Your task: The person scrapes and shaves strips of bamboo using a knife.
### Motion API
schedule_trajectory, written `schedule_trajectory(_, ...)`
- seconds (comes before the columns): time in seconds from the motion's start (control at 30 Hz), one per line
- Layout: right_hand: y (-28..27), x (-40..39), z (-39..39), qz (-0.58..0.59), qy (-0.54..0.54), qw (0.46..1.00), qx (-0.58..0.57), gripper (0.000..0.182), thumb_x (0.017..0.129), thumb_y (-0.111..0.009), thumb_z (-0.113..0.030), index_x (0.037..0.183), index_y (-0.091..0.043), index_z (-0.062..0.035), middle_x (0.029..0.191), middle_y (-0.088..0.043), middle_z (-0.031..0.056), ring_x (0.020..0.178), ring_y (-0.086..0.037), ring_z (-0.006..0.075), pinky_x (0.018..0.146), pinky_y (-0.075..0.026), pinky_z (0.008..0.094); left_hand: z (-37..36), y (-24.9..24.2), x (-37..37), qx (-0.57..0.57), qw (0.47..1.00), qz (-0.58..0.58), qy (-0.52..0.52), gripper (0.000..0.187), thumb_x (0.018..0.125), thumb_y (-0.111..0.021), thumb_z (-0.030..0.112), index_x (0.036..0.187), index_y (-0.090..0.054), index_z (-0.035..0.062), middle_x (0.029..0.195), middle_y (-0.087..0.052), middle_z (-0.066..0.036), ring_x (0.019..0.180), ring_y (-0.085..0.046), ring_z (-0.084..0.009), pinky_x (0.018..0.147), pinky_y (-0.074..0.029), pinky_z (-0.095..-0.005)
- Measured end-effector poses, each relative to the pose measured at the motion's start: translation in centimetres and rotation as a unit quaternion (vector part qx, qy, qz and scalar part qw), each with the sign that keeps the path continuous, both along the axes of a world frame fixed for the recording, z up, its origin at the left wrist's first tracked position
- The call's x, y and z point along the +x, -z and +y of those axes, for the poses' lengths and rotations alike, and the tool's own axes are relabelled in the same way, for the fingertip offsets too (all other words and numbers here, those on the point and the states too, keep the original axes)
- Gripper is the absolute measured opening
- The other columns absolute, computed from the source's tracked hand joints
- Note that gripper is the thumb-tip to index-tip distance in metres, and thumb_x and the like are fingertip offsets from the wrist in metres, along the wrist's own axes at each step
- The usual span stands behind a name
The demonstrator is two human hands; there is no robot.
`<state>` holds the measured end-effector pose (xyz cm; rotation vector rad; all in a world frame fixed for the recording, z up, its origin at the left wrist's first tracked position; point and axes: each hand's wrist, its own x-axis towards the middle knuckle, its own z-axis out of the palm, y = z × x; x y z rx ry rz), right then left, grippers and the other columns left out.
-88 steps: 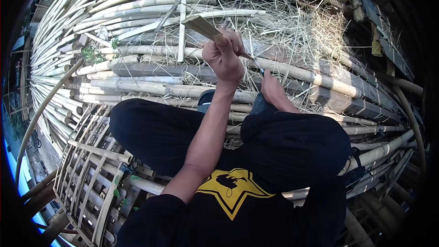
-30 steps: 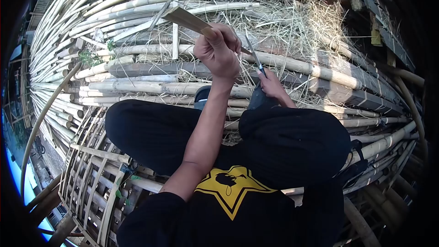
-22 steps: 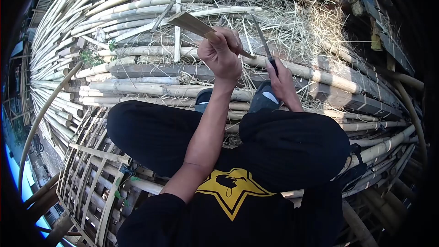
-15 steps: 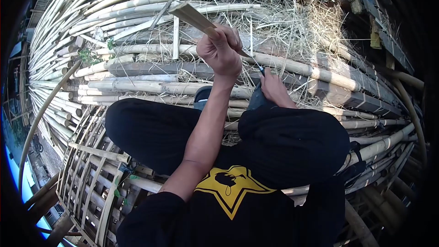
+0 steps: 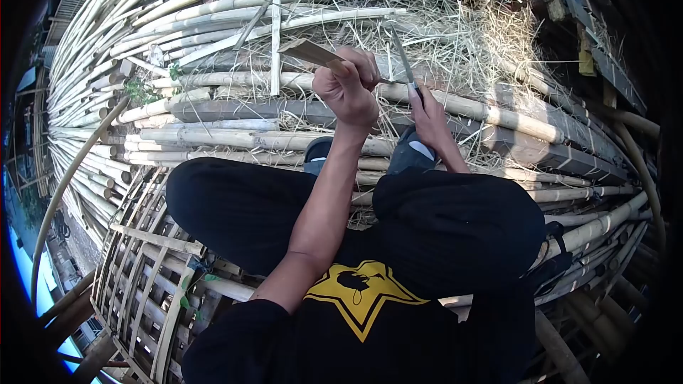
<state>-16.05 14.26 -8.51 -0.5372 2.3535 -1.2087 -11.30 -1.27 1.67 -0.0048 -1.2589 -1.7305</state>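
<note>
My left hand (image 5: 347, 85) is closed in a fist around a flat bamboo strip (image 5: 310, 52), whose pale end sticks out to the upper left. The strip's other end is mostly hidden by the fist. To the right, my right hand (image 5: 430, 119) grips the dark handle of a knife (image 5: 402, 53). Its long blade points up and slightly left, just right of the left fist, with a small gap between blade and fist. Beneath both hands lie bamboo poles and thin shavings.
Bamboo poles (image 5: 242, 139) lie crosswise in front of my feet. A heap of straw-like shavings (image 5: 455, 43) spreads at the upper right. A woven bamboo lattice (image 5: 142, 270) stands at the lower left. A loose bamboo slat (image 5: 276, 39) lies upright in view, left of the strip.
The knife blade has swung upward and now shows at length, with my right hand a little higher. My left hand and the strip have shifted slightly right and down.
</note>
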Motion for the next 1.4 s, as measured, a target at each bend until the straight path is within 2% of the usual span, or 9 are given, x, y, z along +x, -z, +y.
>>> schedule_trajectory(0.37, 3.1, 0.2, 0.5, -0.029, -0.081, 0.973, 0.216, 0.041, 0.098, -0.041, -0.038, 0.092, -0.052, 0.0016, 0.083, -0.061, 0.0290, 0.087, -0.058, 0.0468, 0.076, -0.041, 0.0536, 0.6, 0.1, 0.3, -0.030, 1.000, 0.005, 0.007, 0.056, 0.097, -0.041, 0.050, 0.066, -0.040, 0.0041, 0.053, -0.036, -0.002, 0.040, -0.031, -0.0094, 0.036, -0.022, -0.0240)
schedule_trajectory(0.6, 4.3, -1.5, 2.2, -0.697, 0.053, 0.682, -0.215, 0.035, 0.100, -0.041, -0.042, 0.079, -0.041, -0.0146, 0.055, -0.031, -0.0076, 0.039, -0.025, 0.0017, 0.033, -0.017, 0.0211, 0.5, -0.2, 0.2, 0.005, 1.000, -0.017, -0.008, 0.055, 0.098, -0.039, 0.049, 0.066, -0.038, 0.0044, 0.050, -0.032, 0.000, 0.039, -0.026, -0.0078, 0.037, -0.021, -0.0235)
schedule_trajectory(0.8, -4.7, 0.5, -0.8, 0.035, 0.027, 0.990, -0.131, 0.032, 0.099, -0.045, -0.033, 0.086, -0.046, -0.0039, 0.052, -0.044, 0.0077, 0.042, -0.048, 0.0199, 0.041, -0.037, 0.0326, -0.2, -0.6, 0.1, 0.011, 0.999, -0.028, -0.037, 0.056, 0.098, -0.037, 0.051, 0.066, -0.038, 0.0048, 0.050, -0.031, 0.000, 0.039, -0.026, -0.0076, 0.036, -0.021, -0.0235)
schedule_trajectory(0.97, 3.5, 2.0, 1.1, 0.009, -0.075, 0.971, 0.225, 0.034, 0.096, -0.045, -0.027, 0.104, -0.049, 0.0052, 0.082, -0.061, 0.0307, 0.083, -0.058, 0.0492, 0.074, -0.040, 0.0575, 0.3, -0.8, 0.3, 0.015, 0.999, -0.023, -0.047, 0.056, 0.098, -0.038, 0.050, 0.066, -0.038, 0.0047, 0.050, -0.032, -0.001, 0.039, -0.027, -0.0078, 0.035, -0.021, -0.0231)
schedule_trajectory(1.1, 3.9, -0.2, -0.3, -0.086, -0.114, 0.969, 0.202, 0.039, 0.097, -0.045, -0.036, 0.097, -0.051, 0.0019, 0.071, -0.061, 0.0224, 0.065, -0.061, 0.0391, 0.063, -0.048, 0.0484, 0.1, -0.3, -0.2, -0.016, 0.998, -0.021, -0.050, 0.054, 0.098, -0.040, 0.048, 0.067, -0.039, 0.0034, 0.052, -0.034, -0.001, 0.039, -0.028, -0.0080, 0.035, -0.020, -0.0232)
schedule_trajectory(1.17, 3.9, -1.4, 0.4, -0.311, -0.026, 0.943, 0.112, 0.038, 0.098, -0.044, -0.039, 0.087, -0.051, -0.0030, 0.056, -0.051, 0.0070, 0.041, -0.050, 0.0209, 0.039, -0.041, 0.0350, 0.0, -0.5, 0.0, 0.047, 0.999, -0.002, -0.022, 0.051, 0.099, -0.046, 0.039, 0.062, -0.044, 0.0033, 0.050, -0.041, -0.002, 0.043, -0.039, -0.0083, 0.040, -0.028, -0.0233)
schedule_trajectory(1.23, 5.9, -2.4, 2.3, -0.784, -0.015, 0.564, -0.259, 0.035, 0.100, -0.041, -0.040, 0.091, -0.048, -0.0060, 0.052, -0.031, -0.0054, 0.036, -0.029, 0.0049, 0.032, -0.027, 0.0218, 0.1, -0.3, 0.0, 0.046, 0.999, 0.004, -0.021, 0.051, 0.099, -0.045, 0.040, 0.063, -0.044, 0.0033, 0.051, -0.041, -0.002, 0.042, -0.038, -0.0080, 0.039, -0.028, -0.0232)
schedule_trajectory(1.3, 3.0, -1.8, 2.1, -0.783, -0.027, 0.559, -0.272, 0.031, 0.101, -0.040, -0.038, 0.096, -0.047, -0.0080, 0.053, -0.028, -0.0068, 0.038, -0.025, 0.0039, 0.033, -0.025, 0.0192, 0.0, -0.4, 0.4, 0.045, 0.999, 0.001, -0.021, 0.051, 0.099, -0.045, 0.040, 0.064, -0.044, 0.0033, 0.051, -0.041, -0.001, 0.042, -0.037, -0.0078, 0.039, -0.027, -0.0231)
schedule_trajectory(1.4, -0.1, -1.0, 0.9, -0.314, 0.010, 0.949, -0.021, 0.028, 0.100, -0.043, -0.036, 0.098, -0.048, -0.0082, 0.057, -0.046, 0.0022, 0.042, -0.041, 0.0113, 0.039, -0.034, 0.0259, -0.4, -1.3, 0.3, 0.066, 0.997, 0.016, -0.031, 0.051, 0.099, -0.044, 0.041, 0.066, -0.044, 0.0029, 0.052, -0.040, -0.001, 0.041, -0.036, -0.0068, 0.037, -0.026, -0.0224)
